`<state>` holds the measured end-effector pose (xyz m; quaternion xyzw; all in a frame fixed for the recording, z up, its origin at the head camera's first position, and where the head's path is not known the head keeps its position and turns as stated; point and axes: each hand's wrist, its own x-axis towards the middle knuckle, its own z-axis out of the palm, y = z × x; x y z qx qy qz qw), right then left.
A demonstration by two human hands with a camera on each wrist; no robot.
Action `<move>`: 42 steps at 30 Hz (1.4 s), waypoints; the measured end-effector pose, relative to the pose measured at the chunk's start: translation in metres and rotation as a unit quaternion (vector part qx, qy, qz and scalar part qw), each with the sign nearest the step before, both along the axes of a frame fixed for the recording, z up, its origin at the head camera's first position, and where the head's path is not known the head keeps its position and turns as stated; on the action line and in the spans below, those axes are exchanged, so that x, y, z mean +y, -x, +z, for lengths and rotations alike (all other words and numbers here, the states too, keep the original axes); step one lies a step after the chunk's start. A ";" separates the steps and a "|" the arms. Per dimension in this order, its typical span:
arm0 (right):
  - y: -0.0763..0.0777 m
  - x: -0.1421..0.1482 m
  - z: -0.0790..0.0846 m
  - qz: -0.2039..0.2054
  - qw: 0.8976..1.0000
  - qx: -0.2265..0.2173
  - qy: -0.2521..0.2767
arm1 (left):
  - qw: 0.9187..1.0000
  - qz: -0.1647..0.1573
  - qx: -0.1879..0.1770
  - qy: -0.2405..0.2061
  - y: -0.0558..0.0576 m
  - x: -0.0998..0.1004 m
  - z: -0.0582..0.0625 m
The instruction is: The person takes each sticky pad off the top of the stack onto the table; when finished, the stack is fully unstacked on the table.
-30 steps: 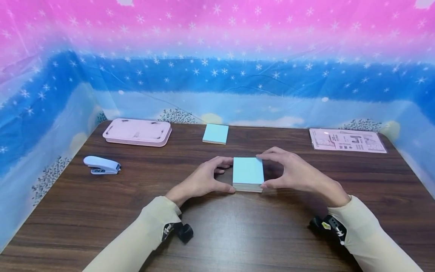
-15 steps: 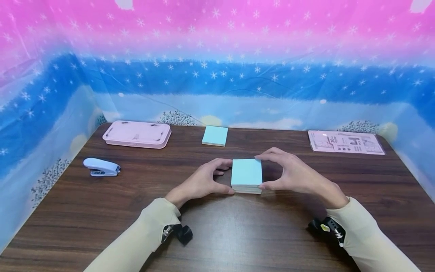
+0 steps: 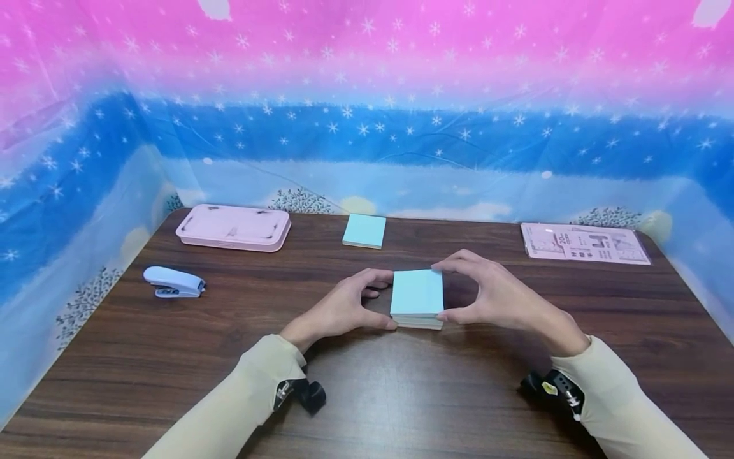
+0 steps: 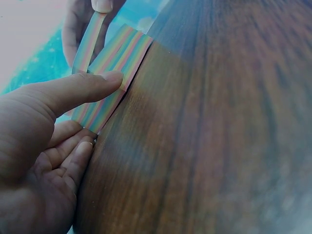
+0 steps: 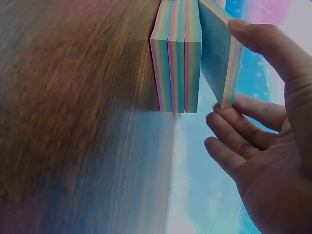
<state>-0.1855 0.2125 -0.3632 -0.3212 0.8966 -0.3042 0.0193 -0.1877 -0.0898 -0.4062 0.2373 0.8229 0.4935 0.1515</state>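
A stack of sticky note pads (image 3: 420, 324) with pastel striped edges stands mid-table, and three lower pads (image 5: 176, 78) show in the right wrist view. On top is a pale blue-green sticky note pad (image 3: 417, 292). My right hand (image 3: 504, 290) pinches this top pad between thumb and fingers at its right side. In the right wrist view that side is tilted up, with a wedge-shaped gap below. My left hand (image 3: 341, 305) grips the stack's left side, thumb at the near corner and fingers at the far one.
Another blue-green pad (image 3: 364, 231) lies at the table's back edge. A pink case (image 3: 233, 227) and a light blue stapler (image 3: 174, 282) are on the left. A flat pink package (image 3: 585, 243) lies at the back right. Printed cloth (image 3: 344, 137) hangs behind the table (image 3: 367, 395).
The top pad has lifted slightly on its right side and sits a little off the stack's line. Both hands keep nearly the same places; the head view has shifted slightly.
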 end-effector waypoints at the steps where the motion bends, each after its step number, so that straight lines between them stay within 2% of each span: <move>1: 0.000 0.000 0.000 0.000 1.000 0.001 0.001 | 1.000 0.000 0.000 0.000 0.000 0.000 0.000; 31: -0.004 0.000 0.008 -0.006 0.999 0.025 0.028 | 1.000 -0.005 0.003 0.006 0.000 -0.001 0.000; 42: 0.002 -0.004 0.015 -0.011 0.998 0.051 0.037 | 1.000 -0.004 0.006 0.003 0.000 -0.003 -0.001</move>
